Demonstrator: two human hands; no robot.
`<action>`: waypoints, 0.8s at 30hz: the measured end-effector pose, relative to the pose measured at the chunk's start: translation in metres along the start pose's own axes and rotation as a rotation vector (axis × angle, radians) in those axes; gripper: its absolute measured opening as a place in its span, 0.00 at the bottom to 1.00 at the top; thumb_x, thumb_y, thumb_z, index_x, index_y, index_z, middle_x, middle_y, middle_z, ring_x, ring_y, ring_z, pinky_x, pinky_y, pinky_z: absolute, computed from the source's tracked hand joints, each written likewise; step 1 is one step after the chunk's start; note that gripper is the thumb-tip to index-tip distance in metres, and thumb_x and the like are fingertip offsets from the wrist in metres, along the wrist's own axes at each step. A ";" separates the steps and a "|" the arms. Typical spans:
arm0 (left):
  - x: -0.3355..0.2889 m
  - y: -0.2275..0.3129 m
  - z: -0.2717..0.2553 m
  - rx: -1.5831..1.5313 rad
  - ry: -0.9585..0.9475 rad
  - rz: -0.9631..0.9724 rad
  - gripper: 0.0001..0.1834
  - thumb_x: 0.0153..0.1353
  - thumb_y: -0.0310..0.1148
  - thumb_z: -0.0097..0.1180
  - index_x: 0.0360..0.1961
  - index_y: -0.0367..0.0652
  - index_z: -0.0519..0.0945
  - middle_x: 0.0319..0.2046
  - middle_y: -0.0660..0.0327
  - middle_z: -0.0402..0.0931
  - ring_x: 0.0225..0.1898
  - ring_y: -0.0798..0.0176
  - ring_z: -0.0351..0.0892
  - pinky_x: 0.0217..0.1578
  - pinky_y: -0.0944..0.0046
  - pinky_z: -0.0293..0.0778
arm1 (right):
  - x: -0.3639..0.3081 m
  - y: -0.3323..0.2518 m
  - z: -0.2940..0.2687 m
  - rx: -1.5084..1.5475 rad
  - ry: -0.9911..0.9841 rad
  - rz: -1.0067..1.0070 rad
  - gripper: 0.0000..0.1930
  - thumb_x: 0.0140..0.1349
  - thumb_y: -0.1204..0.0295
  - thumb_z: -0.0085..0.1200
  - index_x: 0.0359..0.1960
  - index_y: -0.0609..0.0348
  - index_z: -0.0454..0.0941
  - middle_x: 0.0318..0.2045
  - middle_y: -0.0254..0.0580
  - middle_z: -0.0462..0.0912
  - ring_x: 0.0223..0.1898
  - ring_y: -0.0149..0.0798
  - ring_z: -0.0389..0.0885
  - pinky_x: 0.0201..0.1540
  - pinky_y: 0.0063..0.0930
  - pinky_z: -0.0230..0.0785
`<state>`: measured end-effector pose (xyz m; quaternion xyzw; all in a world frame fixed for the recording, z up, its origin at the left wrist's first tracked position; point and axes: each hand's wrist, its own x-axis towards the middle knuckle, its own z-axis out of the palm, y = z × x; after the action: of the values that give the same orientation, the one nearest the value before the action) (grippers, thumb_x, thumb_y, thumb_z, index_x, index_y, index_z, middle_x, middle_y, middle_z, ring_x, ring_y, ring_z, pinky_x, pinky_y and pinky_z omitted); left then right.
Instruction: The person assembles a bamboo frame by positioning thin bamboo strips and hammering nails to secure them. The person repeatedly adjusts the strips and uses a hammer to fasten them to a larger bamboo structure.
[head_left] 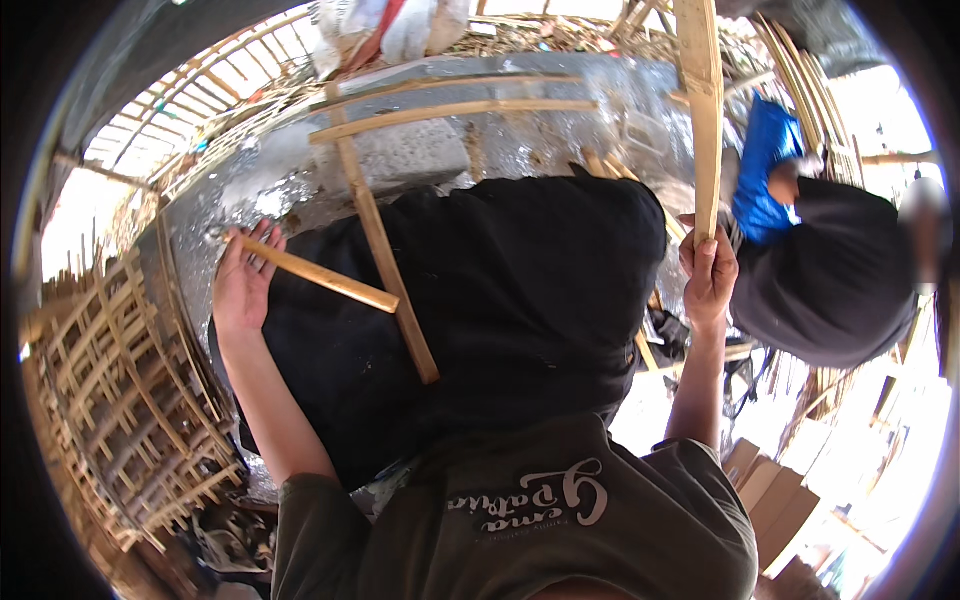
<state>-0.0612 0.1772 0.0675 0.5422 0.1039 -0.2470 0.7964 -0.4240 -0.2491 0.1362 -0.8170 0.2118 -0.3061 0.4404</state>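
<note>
My left hand [245, 290] is at the left, closed round one end of a short bamboo stick [330, 279]. The stick's other end reaches over my black-clad lap, close above a longer strip [375, 235] that runs from my lap to the floor. At the right, my right hand [710, 272] grips the lower end of a long, wide bamboo slat [703, 110] standing upright in the view. Two thin strips [460, 115] lie crosswise at the far end of the longer strip.
A woven bamboo lattice [130, 400] leans at the left. A grey block [400, 155] sits beyond my knees on the grey floor [220, 190]. Close at the right is another person in dark clothing [825, 275], by a blue plastic sheet [762, 170]. Cardboard [775, 500] stands at lower right.
</note>
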 end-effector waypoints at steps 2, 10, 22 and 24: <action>-0.004 -0.001 0.004 -0.022 -0.008 -0.008 0.14 0.74 0.41 0.47 0.48 0.41 0.69 0.55 0.48 0.73 0.56 0.49 0.76 0.62 0.48 0.73 | 0.017 -0.008 0.019 -0.088 0.015 -0.086 0.23 0.77 0.58 0.39 0.47 0.68 0.78 0.19 0.25 0.64 0.21 0.20 0.59 0.24 0.18 0.48; -0.013 0.001 0.009 -0.066 -0.021 0.006 0.15 0.74 0.41 0.47 0.48 0.39 0.71 0.48 0.48 0.78 0.50 0.49 0.81 0.55 0.50 0.79 | 0.074 -0.079 0.104 0.220 -0.356 -0.219 0.22 0.69 0.67 0.55 0.59 0.68 0.66 0.27 0.32 0.73 0.25 0.22 0.67 0.27 0.17 0.59; -0.019 0.007 0.019 -0.099 0.026 0.002 0.16 0.76 0.40 0.44 0.49 0.35 0.67 0.44 0.49 0.80 0.43 0.51 0.85 0.47 0.53 0.84 | 0.144 -0.093 0.170 0.566 -0.821 0.239 0.24 0.77 0.52 0.37 0.61 0.59 0.68 0.19 0.23 0.55 0.17 0.20 0.52 0.19 0.16 0.48; -0.020 0.007 0.019 -0.097 0.026 0.004 0.17 0.76 0.40 0.43 0.49 0.34 0.68 0.45 0.49 0.80 0.42 0.51 0.85 0.47 0.53 0.84 | 0.153 -0.096 0.175 0.494 -0.794 0.272 0.24 0.77 0.52 0.36 0.62 0.56 0.67 0.19 0.23 0.56 0.17 0.20 0.53 0.20 0.16 0.51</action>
<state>-0.0763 0.1672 0.0896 0.5065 0.1250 -0.2330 0.8207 -0.1865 -0.1900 0.1914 -0.7067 0.0533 0.0485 0.7039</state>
